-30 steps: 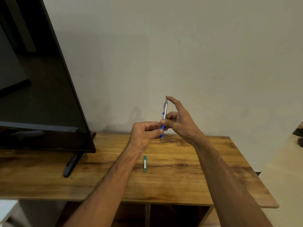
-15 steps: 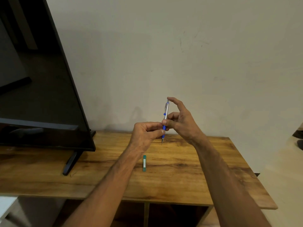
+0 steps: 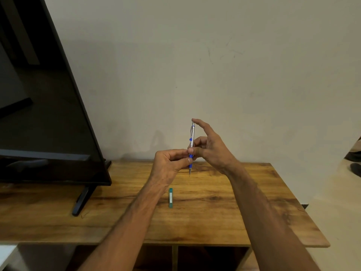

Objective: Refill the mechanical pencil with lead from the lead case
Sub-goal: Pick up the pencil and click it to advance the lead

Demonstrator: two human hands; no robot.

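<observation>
Nearest, on the wooden table [image 3: 273, 231], the green lead case [image 3: 171, 197] lies flat with no hand on it, just this side of the hands and a little left of the pencil tip. I cannot tell if it is open.

Above it, both hands hold 1 pencil [image 3: 192, 137] upright, tip down and clear of the tabletop. The left hand [image 3: 169, 163] is curled, and its thumb and fingertips pinch the blue grip near the tip. The right hand [image 3: 211, 147] pinches the silver barrel higher up, its forefinger [image 3: 201, 124] stretched out to touch the top end.

The work looks to be at the cap end – pressing or freeing the top. Next comes a steady left hold while the right works the cap, then a reach for the case – thin lead will snap under a careless pinch.

Far left stands a dark TV [image 3: 48, 114].
</observation>
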